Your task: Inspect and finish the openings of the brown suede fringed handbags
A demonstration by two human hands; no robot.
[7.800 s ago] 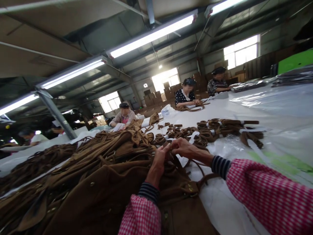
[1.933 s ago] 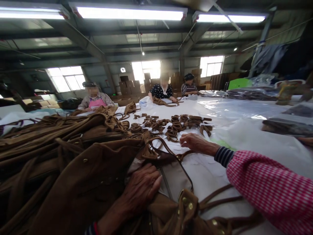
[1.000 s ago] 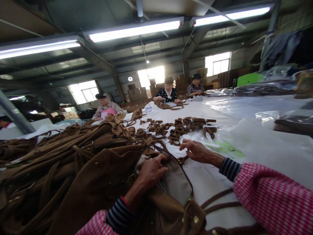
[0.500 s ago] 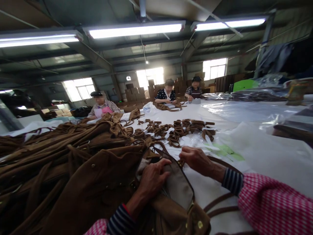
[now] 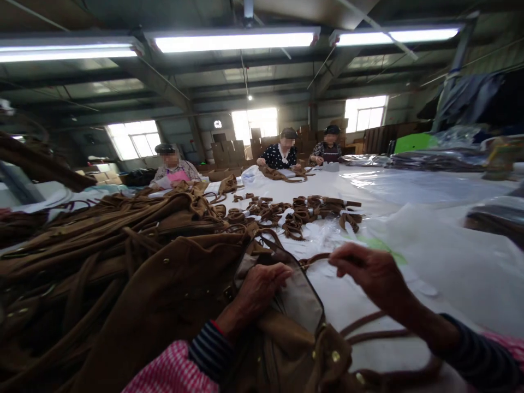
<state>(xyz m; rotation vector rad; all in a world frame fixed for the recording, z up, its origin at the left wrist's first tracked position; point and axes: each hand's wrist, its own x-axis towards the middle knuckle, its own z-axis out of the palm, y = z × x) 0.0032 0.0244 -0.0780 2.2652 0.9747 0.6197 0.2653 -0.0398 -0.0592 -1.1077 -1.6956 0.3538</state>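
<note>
A brown bag (image 5: pixel 286 344) lies open at the bottom centre, its pale lining (image 5: pixel 301 297) showing. On the bag's opening rests my left hand (image 5: pixel 264 286), its fingers bent and drawn together; what they hold, if anything, is hidden. To the right, above the white table, my right hand (image 5: pixel 366 267) pinches the end of a thin brown strap (image 5: pixel 317 258) that runs from the bag's edge. Thicker brown straps (image 5: pixel 368 322) curve out from the bag below my right hand.
Brown bags (image 5: pixel 135 218) are heaped at the left. Bundled brown straps (image 5: pixel 303 210) lie mid-table (image 5: pixel 393 191). Three people sit across it: one at left (image 5: pixel 178 169), two further back (image 5: pixel 282 155). Plastic-wrapped goods (image 5: pixel 438 158) are stacked at the right.
My right hand has moved right and towards me, and the thin strap now stretches out from the bag. My left hand's fingers have drawn closer together. The view has shifted slightly.
</note>
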